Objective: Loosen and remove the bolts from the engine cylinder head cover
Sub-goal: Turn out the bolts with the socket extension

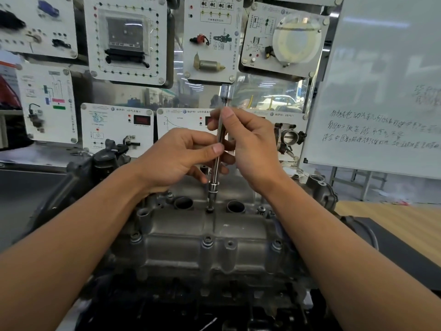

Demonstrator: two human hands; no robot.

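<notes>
Three bolts (207, 240) seated along cover (181, 248) near edge; left hand (176, 156), right hand (250, 139) pinch extension bar (221, 131), socket (212, 189) on cover's centre bolt (210, 209). Early stage.

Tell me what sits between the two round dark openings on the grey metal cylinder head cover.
Head view: a dark bolt, with the long chrome socket extension bar standing on it, held by the left hand and right hand.
</notes>
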